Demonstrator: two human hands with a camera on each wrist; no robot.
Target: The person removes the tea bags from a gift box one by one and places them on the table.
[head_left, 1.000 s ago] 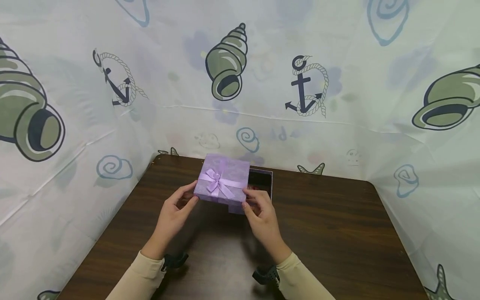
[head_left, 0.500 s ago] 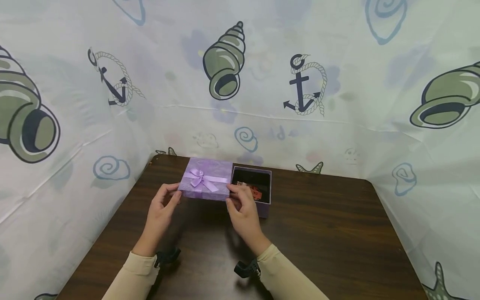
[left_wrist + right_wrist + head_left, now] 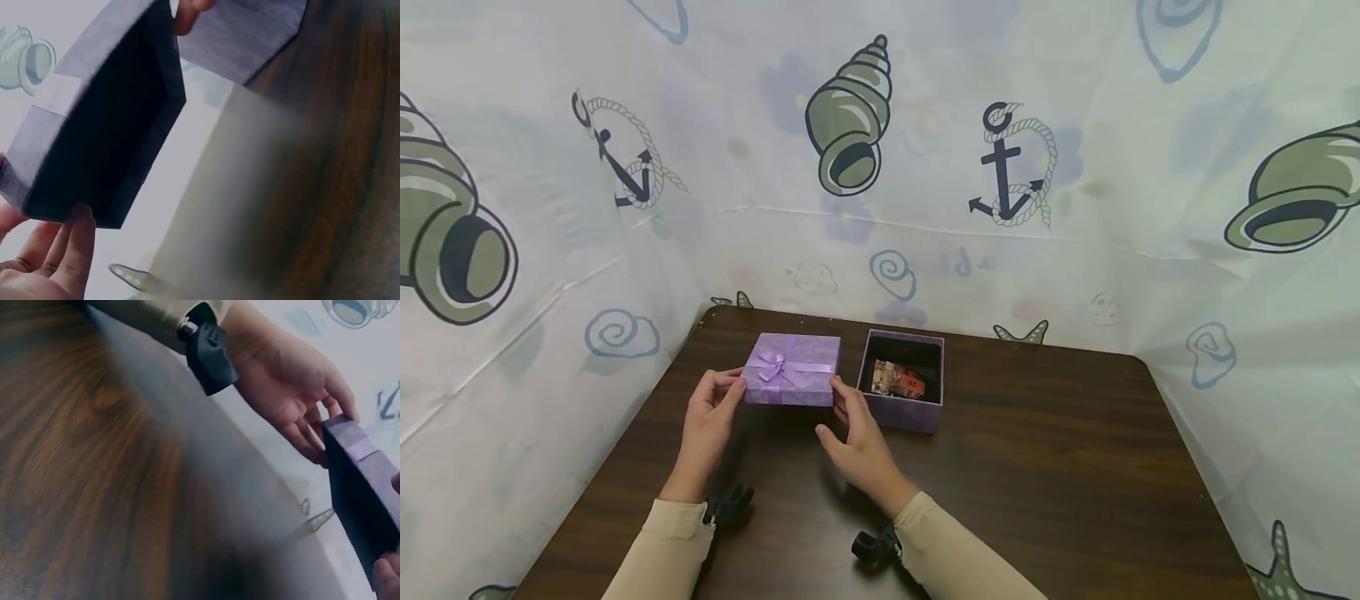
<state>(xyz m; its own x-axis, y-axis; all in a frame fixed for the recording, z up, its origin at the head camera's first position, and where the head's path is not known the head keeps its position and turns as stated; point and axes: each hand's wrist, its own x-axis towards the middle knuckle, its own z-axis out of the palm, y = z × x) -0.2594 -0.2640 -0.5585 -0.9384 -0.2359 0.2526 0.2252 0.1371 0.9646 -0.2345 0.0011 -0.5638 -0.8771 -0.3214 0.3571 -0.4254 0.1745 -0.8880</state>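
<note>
A purple gift box lid [image 3: 792,367] with a ribbon bow is held above the table, its dark hollow underside showing in the left wrist view. My left hand [image 3: 706,412] pinches the lid's left end between thumb and fingers. At the lid's right side, my right hand [image 3: 861,446] has its fingertips against the edge while its thumb stands apart, below the lid. To the right sits the matching box base [image 3: 901,412], uncovered and dark inside. A small red-and-brown printed piece [image 3: 898,380] lies in it.
Both hands work over a dark wood-grain table [image 3: 1037,467]. A white sheet [image 3: 925,192] printed with shells and anchors surrounds its back and sides. Black wrist cameras [image 3: 876,546] hang under both wrists.
The lid has travelled left and down off the box base, with both hands, exposing the base and its printed piece. The right thumb has come away from the lid.
</note>
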